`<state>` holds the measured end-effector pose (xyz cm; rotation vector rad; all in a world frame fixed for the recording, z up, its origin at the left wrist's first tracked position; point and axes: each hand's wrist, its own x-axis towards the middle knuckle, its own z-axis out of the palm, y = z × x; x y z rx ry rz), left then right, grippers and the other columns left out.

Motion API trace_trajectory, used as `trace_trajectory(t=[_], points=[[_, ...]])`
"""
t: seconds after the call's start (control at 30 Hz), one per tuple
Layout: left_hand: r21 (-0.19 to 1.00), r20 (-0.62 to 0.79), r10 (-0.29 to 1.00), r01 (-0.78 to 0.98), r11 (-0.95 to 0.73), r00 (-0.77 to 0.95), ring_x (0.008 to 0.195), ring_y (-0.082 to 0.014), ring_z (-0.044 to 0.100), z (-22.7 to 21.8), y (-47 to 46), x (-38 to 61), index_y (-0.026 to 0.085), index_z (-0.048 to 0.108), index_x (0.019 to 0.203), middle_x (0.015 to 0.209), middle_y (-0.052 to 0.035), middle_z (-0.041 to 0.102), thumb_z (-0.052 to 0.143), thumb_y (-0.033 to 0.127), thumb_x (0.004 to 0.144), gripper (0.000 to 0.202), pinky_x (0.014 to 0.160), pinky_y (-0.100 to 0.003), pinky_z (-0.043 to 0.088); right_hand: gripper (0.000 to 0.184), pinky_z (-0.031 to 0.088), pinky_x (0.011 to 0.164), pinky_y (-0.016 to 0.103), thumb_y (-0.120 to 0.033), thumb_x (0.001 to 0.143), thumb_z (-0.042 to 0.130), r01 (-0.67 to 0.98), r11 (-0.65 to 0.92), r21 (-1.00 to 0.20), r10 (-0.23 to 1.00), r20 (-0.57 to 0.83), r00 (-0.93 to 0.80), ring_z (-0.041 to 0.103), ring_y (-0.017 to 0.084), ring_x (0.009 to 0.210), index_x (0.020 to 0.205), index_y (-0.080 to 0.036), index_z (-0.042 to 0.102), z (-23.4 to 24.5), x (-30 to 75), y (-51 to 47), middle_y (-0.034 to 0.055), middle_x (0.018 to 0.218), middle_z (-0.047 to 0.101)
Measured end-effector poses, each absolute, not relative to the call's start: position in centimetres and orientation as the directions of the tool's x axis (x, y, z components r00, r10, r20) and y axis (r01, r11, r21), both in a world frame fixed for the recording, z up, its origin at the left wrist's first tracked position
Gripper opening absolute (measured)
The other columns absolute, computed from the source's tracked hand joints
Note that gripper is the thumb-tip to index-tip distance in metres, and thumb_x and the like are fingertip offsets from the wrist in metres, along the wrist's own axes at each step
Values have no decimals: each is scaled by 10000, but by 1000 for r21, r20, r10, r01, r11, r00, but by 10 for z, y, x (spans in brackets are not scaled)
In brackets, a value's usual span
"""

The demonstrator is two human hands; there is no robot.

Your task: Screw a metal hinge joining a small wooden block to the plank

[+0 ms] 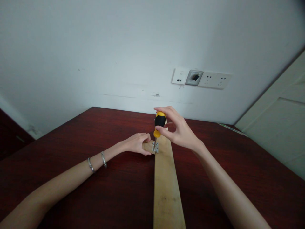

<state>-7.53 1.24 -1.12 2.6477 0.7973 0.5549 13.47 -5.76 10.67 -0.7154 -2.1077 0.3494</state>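
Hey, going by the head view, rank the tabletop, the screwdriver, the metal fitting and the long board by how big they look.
Largest to smallest, as they look:
1. Tabletop
2. Long board, running out of the bottom edge
3. Screwdriver, partly covered by fingers
4. Metal fitting

A room, perhaps in a home, is showing: a dark-red table is standing against a white wall bearing sockets, a pale panelled surface rising at right.

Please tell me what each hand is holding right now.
Left hand: closed on the short, pale wooden piece.
Right hand: closed on the yellow-and-black screwdriver.
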Motion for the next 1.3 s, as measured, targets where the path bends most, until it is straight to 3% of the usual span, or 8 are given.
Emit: trace_trajectory(t=[0.13, 0.37, 0.57, 0.8, 0.97, 1.2, 1.3], points=[[416, 260, 592, 464, -782, 763, 708, -164, 527, -11, 12, -75, 192, 475, 838, 825, -7, 561, 730, 513, 620, 465, 638, -271, 378, 537, 574, 746, 353, -161, 850, 515, 327, 783, -529, 619, 606, -501, 566, 195, 990, 1353, -314, 405, 106, 138, -57, 66, 1235, 525], [411, 266, 597, 471, -781, 757, 692, -160, 520, -10, 11, -75, 191, 474, 836, 816, -2, 566, 749, 482, 604, 463, 619, -267, 370, 437, 567, 568, 272, -363, 798, 655, 421, 795, -436, 596, 688, -414, 555, 197, 918, 1205, -268, 530, 101, 135, -51, 82, 1099, 528], [436, 257, 599, 462, -772, 758, 705, -161, 535, -10, 11, -75, 191, 466, 852, 839, -4, 585, 745, 489, 615, 472, 625, -262, 377, 496, 574, 729, 327, -241, 901, 481, 355, 807, -472, 590, 660, -464, 562, 196, 1021, 1382, -289, 369, 101, 138, -52, 88, 1250, 531], [434, 258, 604, 468, -770, 754, 713, -168, 536, -11, 12, -75, 191, 480, 853, 833, -9, 577, 745, 487, 609, 466, 644, -274, 387, 413, 569, 601, 277, -356, 805, 647, 415, 795, -442, 593, 710, -380, 554, 199, 946, 1196, -264, 548, 100, 134, -50, 79, 1090, 540], [463, 248, 612, 463, -756, 751, 708, -164, 539, -10, 11, -75, 193, 480, 857, 837, -6, 583, 747, 490, 604, 472, 633, -269, 391, 472, 571, 668, 298, -261, 899, 494, 364, 808, -463, 588, 662, -464, 551, 184, 982, 1362, -305, 415, 107, 138, -55, 84, 1211, 520], [442, 241, 615, 479, -758, 751, 695, -158, 526, -7, 10, -74, 191, 480, 836, 828, -1, 570, 754, 467, 596, 457, 624, -265, 382, 324, 557, 621, 284, -348, 827, 626, 439, 813, -382, 560, 720, -410, 561, 188, 898, 1139, -264, 596, 104, 137, -52, 65, 1023, 546], [444, 241, 613, 476, -759, 753, 703, -160, 532, -7, 10, -74, 189, 484, 848, 835, -3, 574, 757, 456, 601, 454, 632, -269, 388, 366, 558, 651, 295, -324, 880, 548, 439, 816, -375, 561, 696, -448, 559, 187, 936, 1241, -270, 542, 107, 138, -55, 80, 1094, 528]])
